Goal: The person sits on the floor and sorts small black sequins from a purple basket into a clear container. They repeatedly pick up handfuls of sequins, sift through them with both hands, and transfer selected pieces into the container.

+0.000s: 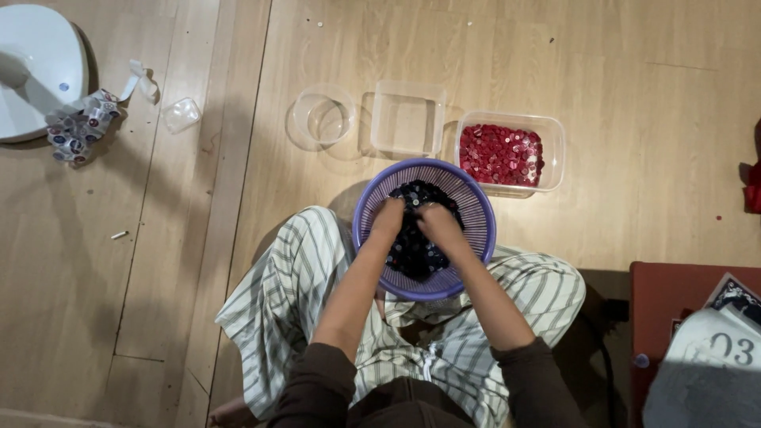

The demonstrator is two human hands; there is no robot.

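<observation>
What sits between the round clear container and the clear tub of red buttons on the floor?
An empty rectangular clear container lies between the round clear container and the red-button tub, in the head view.

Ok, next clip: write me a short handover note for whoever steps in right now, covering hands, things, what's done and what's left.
Left hand and right hand: both down in the purple basket, fingers in the dark buttons; grip cannot be told.
Basket sits at the person's crossed legs on the wooden floor.
Done: the rectangular tub to the right holds red buttons.
Left: the round clear container and the square clear tub beyond the basket hold nothing; the dark buttons remain in the basket.
</observation>
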